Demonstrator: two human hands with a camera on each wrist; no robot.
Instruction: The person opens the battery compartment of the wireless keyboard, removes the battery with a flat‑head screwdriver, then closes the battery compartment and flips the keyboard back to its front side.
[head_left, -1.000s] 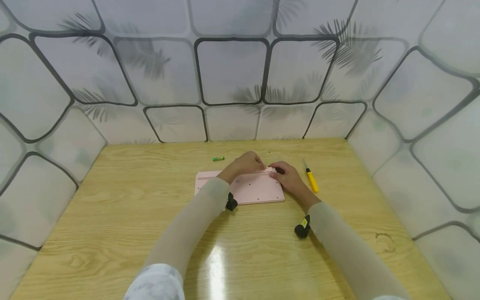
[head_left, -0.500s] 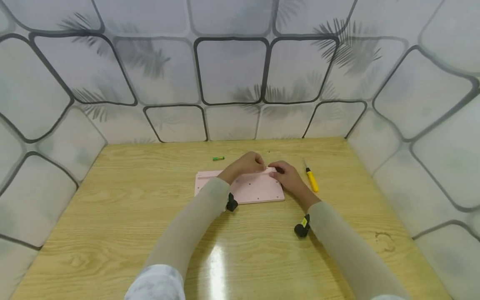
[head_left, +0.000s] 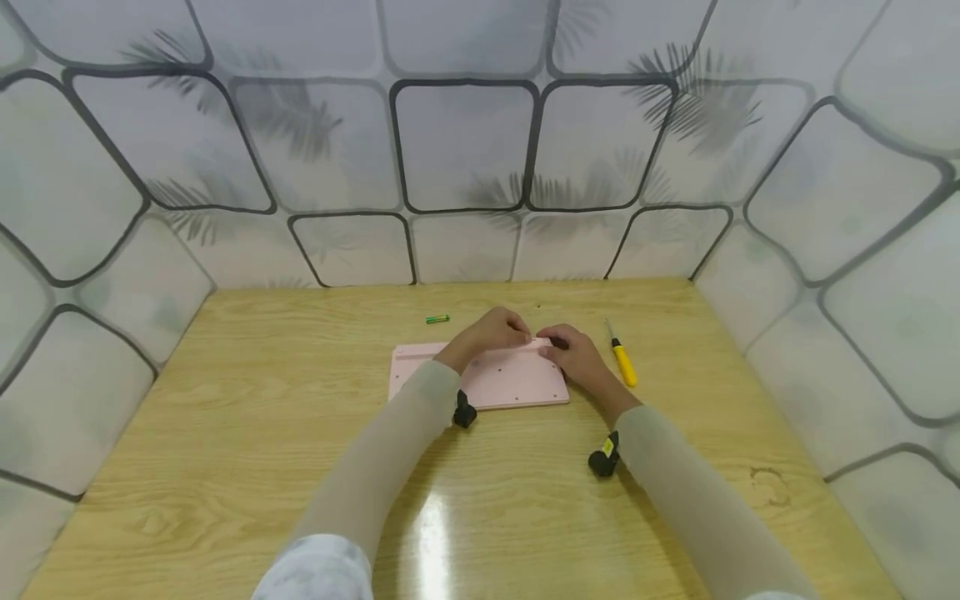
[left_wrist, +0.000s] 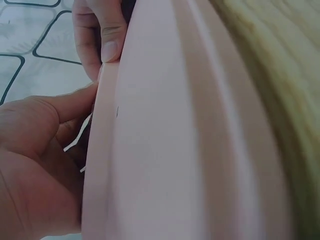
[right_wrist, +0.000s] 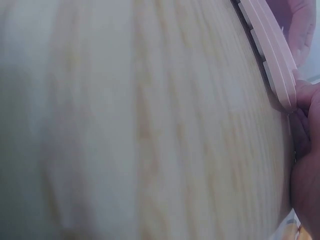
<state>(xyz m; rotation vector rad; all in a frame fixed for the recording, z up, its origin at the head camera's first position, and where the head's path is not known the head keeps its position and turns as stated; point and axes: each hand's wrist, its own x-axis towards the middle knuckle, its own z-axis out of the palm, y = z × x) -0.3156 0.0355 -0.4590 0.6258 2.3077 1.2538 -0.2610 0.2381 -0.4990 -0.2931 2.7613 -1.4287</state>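
A pink keyboard (head_left: 517, 382) lies on the table with its underside up; white-grey key sides show beneath its edge in the right wrist view. My left hand (head_left: 491, 330) is at the far edge, fingers curled, and its thumb side meets the rim in the left wrist view. To its right, my right hand (head_left: 576, 354) grips the far right corner, thumb on the underside and fingers behind the edge. The two hands' fingertips are close together. Part of the left hand's fingers is hidden behind the keyboard (left_wrist: 155, 125).
A green battery (head_left: 437, 318) lies behind the keyboard to the left. On the right rests a yellow-handled screwdriver (head_left: 624, 364), its tip pointing away. The wooden table (head_left: 300, 467) meets patterned cloth walls (head_left: 465, 142) at the back and sides.
A pink strip raised at the far edge between the hands a second ago now sits flush with the keyboard. Both hands keep nearly the same places.
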